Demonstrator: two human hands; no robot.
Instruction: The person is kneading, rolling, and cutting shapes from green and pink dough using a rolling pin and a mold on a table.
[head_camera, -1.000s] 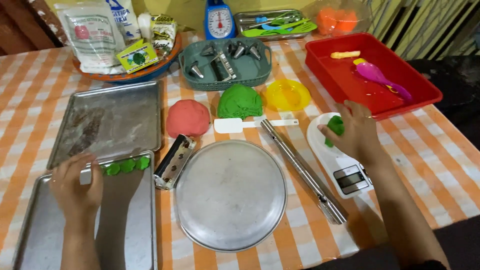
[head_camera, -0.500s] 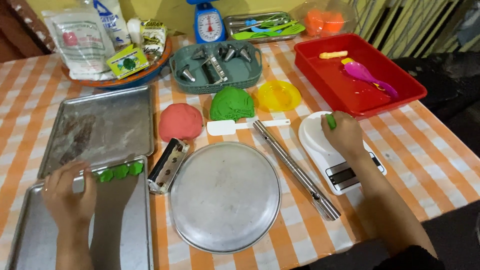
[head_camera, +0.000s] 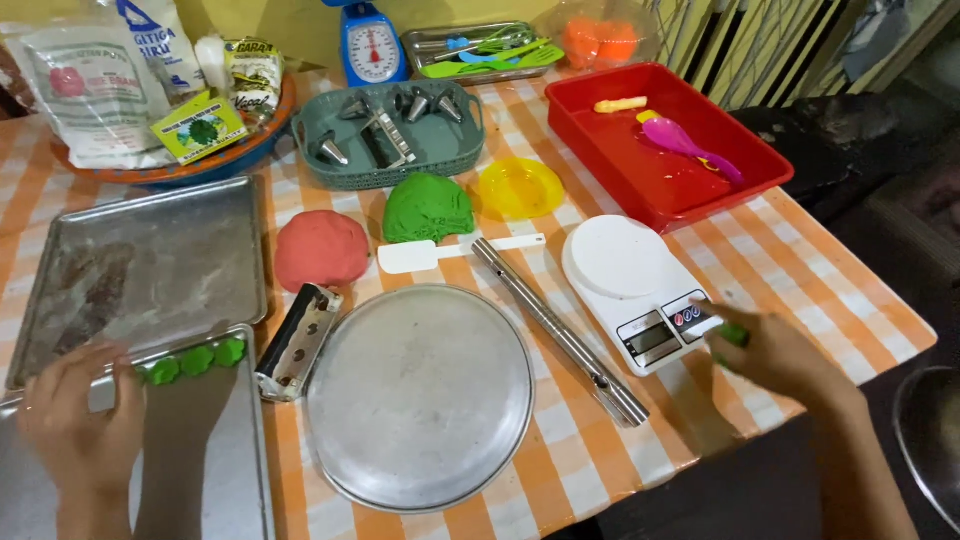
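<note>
At the far left, the left hand (head_camera: 85, 420) rests flat on the near baking tray (head_camera: 200, 480), fingers loosely curled and holding nothing that I can see. Just beside its fingertips sit three little green dough discs (head_camera: 197, 360) in a row along the tray's top edge, touching one another. Behind that tray lies a second tray (head_camera: 150, 265), dusty with flour. Next come a small metal mold (head_camera: 297, 341), a red dough ball (head_camera: 321, 248) and a big round metal pan (head_camera: 420, 395) in the middle of the checked table. A green dough ball (head_camera: 428, 207) sits behind the pan, with a white spatula (head_camera: 440, 252) just in front of it and a yellow dish (head_camera: 519, 187) beside it. A long metal rolling pin (head_camera: 555, 328) lies slanted between the pan and a white kitchen scale (head_camera: 640, 290), whose round top is bare. At the right, the right hand (head_camera: 775, 355) is closed around a small green dough piece (head_camera: 735, 334), just past the corner of the scale near its buttons. Only a bit of green peeks out between the fingers. A red bin (head_camera: 660, 180) with a pink spoon stands behind the scale. To do this well, I think the hand should hold the soft piece gently so it does not get squashed, and keep it over the table so no bits drop. The left hand pressing on the tray helps keep it from sliding.
</note>
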